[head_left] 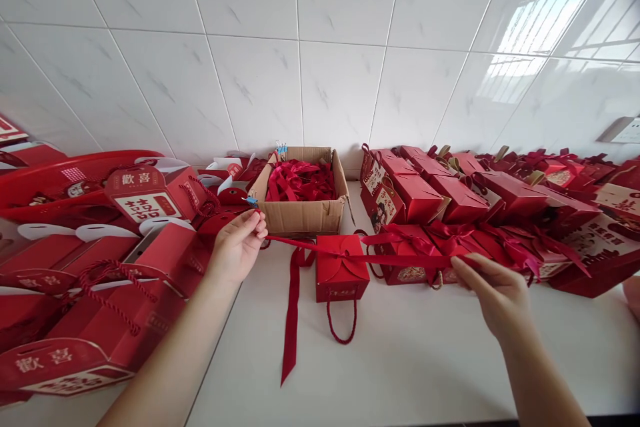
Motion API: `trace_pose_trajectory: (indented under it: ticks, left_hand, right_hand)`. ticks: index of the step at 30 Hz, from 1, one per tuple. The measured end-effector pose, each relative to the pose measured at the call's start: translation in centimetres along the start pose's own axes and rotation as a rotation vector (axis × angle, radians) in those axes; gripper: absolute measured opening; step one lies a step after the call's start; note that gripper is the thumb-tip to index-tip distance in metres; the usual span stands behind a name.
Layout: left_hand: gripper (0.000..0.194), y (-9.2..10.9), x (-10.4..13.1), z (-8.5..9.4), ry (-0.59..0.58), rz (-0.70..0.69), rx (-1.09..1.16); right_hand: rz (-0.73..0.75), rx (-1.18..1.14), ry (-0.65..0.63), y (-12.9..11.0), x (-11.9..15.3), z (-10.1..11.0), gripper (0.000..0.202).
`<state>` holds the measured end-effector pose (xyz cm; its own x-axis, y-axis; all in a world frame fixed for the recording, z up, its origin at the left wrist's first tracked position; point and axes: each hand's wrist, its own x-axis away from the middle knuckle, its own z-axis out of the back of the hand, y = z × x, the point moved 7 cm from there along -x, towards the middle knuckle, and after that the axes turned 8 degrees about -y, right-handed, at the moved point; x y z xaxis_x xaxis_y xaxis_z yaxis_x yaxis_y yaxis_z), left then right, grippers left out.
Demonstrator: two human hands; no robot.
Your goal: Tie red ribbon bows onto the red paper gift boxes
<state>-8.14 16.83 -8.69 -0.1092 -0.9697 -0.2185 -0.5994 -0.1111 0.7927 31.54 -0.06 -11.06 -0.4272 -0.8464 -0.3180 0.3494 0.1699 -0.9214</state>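
Observation:
A small red gift box [342, 280] stands on the white table in front of me, a twisted cord handle [342, 333] lying at its front. A dark red ribbon [400, 258] runs nearly straight across the box top, gathered at the middle. My left hand [239, 245] pinches it left of the box, near the cardboard carton. To the right, my right hand [495, 290] pinches it between thumb and fingers. Another length of ribbon [291, 320] trails down onto the table left of the box. Whether the ribbon is knotted, I cannot tell.
Behind the box, an open cardboard carton [305, 217] holds loose red ribbons. Red boxes [170, 253] with cord handles crowd the left, beside a red plastic basket [90, 163]. Rows of red boxes [465, 199], several with bows, fill the right. A tiled wall [340, 80] rises behind.

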Motion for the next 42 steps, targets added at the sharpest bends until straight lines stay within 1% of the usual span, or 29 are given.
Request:
trace_pose_trajectory:
  ticks: [1,2,4,7,9,10,12,14,16,19,21,23,27,30,32,33,35,36,38,39,40,42]
  left_hand:
    - [0.017,0.9,0.1,-1.0,-0.016,-0.027,0.003]
    - [0.017,1.7,0.1,-2.1,-0.041,-0.050,0.002]
    - [0.017,3.5,0.2,-5.2,-0.147,-0.105,-0.044]
    - [0.018,5.2,0.4,-10.1,-0.273,-0.171,-0.174]
    - [0.018,5.4,0.4,-12.9,-0.340,-0.184,-0.262]
    - [0.017,5.2,0.4,-14.0,-0.355,-0.178,-0.285]
    - [0.013,4.9,0.4,-15.6,-0.367,-0.191,-0.305]
    - [0.008,4.5,0.4,-16.7,-0.387,-0.202,-0.320]
    - [0.005,4.4,0.5,-17.4,-0.399,-0.238,-0.358]
    - [0.004,4.9,0.7,-18.1,-0.412,-0.352,-0.427]
    - [0.005,5.0,0.8,-18.4,-0.434,-0.402,-0.453]
    - [0.005,4.9,0.9,-18.7,-0.452,-0.404,-0.466]
    - [0.006,4.6,1.0,-19.1,-0.448,-0.392,-0.470]
    - [0.005,4.7,0.8,-18.9,-0.439,-0.383,-0.425]
    - [0.005,4.9,0.4,-17.9,-0.409,-0.350,-0.441]
    - [0.006,5.0,0.2,-17.1,-0.377,-0.337,-0.494]
    - [0.011,5.4,0.1,-15.1,-0.274,-0.368,-0.716]
    - [0.017,5.6,0.2,-14.2,-0.214,-0.408,-0.853]
    - [0.028,5.3,1.0,-12.7,-0.125,-0.495,-1.082]
    - [0.028,4.6,1.5,-12.4,-0.138,-0.526,-1.190]
    - [0.024,3.4,2.0,-12.4,-0.213,-0.533,-1.279]
    - [0.012,-0.3,3.1,-13.0,-0.487,-0.447,-1.379]
  right_hand:
    - [0.001,-0.049,0.023,-1.2,-0.6,0.0,0.023]
    - [0.008,-0.076,0.009,-2.7,-1.3,-0.3,0.022]
    - [0.112,-0.124,0.008,-6.8,-2.9,-1.1,0.020]
    - [0.278,-0.038,-0.160,-13.1,-4.9,-4.4,0.024]
    - [0.376,-0.040,-0.266,-16.3,-5.6,-6.9,0.024]
    - [0.413,-0.042,-0.330,-17.5,-5.7,-8.1,0.024]
    - [0.469,-0.056,-0.411,-19.1,-5.9,-10.1,0.024]
    - [0.478,-0.085,-0.458,-19.7,-5.9,-11.5,0.026]
    - [0.455,-0.127,-0.474,-19.8,-6.0,-12.1,0.028]
    - [0.422,-0.187,-0.489,-19.5,-6.2,-12.3,0.028]
    - [0.415,-0.209,-0.494,-19.2,-6.2,-12.2,0.029]
    - [0.412,-0.215,-0.493,-19.1,-6.2,-12.1,0.029]
    - [0.413,-0.214,-0.481,-19.1,-5.9,-11.6,0.029]
    - [0.410,-0.185,-0.470,-18.8,-5.8,-11.2,0.033]
    - [0.391,-0.207,-0.471,-18.2,-5.9,-10.8,0.034]
    - [0.373,-0.245,-0.476,-17.7,-5.9,-10.6,0.033]
    - [0.311,-0.351,-0.492,-16.3,-6.1,-10.0,0.027]
    - [0.270,-0.403,-0.500,-15.5,-6.1,-9.7,0.025]
    - [0.185,-0.483,-0.507,-13.8,-5.9,-9.2,0.024]
    - [0.149,-0.513,-0.507,-13.0,-5.7,-9.0,0.024]
    - [0.121,-0.540,-0.509,-12.3,-5.5,-8.9,0.024]
    - [0.086,-0.582,-0.521,-11.5,-4.9,-8.7,0.025]
